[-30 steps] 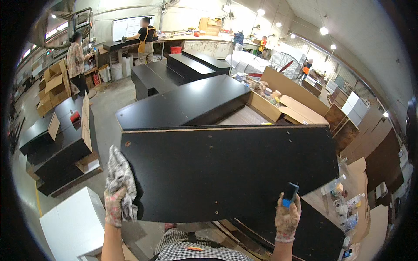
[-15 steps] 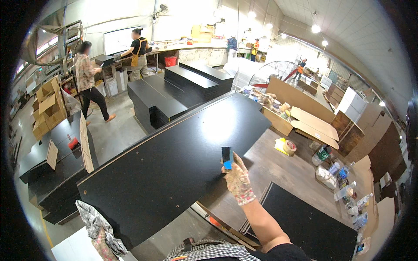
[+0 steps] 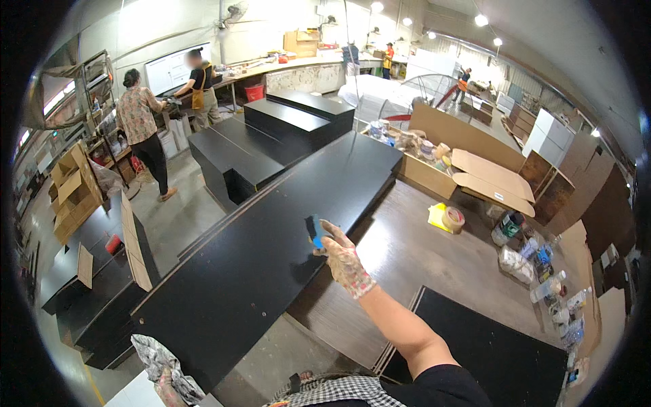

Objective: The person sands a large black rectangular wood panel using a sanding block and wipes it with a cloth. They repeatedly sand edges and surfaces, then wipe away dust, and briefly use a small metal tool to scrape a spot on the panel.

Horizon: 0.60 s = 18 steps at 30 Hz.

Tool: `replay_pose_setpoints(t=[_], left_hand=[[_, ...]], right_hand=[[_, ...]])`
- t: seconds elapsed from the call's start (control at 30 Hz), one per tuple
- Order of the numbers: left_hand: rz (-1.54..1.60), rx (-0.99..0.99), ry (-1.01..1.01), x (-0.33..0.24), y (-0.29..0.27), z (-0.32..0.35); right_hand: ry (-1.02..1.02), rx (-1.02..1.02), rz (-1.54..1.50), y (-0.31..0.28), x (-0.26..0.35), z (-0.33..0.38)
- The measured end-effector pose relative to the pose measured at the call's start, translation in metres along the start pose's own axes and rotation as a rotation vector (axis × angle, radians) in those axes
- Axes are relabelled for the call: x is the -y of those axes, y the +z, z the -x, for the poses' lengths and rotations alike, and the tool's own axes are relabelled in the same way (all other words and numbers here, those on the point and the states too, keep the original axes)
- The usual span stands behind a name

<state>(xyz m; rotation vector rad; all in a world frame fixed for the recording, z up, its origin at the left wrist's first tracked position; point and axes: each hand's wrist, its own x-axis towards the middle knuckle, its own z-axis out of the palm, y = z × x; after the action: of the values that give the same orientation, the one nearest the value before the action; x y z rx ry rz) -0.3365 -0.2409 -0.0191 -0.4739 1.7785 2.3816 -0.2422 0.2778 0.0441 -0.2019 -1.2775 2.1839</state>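
**Covered, cropped, blurred or too small**

The left hand (image 3: 166,389) is partly lost in the grey cloth (image 3: 154,353) it grips, its forearm cut off by the lower edge. The right hand (image 3: 346,263) covers part of a blue-and-black tool (image 3: 312,226), whose kind cannot be told. The lower edge also crops the chequered garment (image 3: 332,391), a white box (image 3: 131,394) and the black board (image 3: 488,346) at lower right. A co-worker's head (image 3: 196,60) is blurred; the farthest people (image 3: 388,61) are too small for their actions to show.
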Motion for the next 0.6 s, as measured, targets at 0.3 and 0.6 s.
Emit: replay_pose_setpoints(t=[0.3, 0.6], left_hand=[[0.007, 0.055, 0.113, 0.012, 0.088, -0.003], [-0.119, 0.212, 0.116, 0.020, 0.144, -0.038]], right_hand=[[0.016, -0.004, 0.150, 0.005, 0.001, -0.009], [-0.033, -0.046, 0.230, 0.004, 0.016, 0.014]])
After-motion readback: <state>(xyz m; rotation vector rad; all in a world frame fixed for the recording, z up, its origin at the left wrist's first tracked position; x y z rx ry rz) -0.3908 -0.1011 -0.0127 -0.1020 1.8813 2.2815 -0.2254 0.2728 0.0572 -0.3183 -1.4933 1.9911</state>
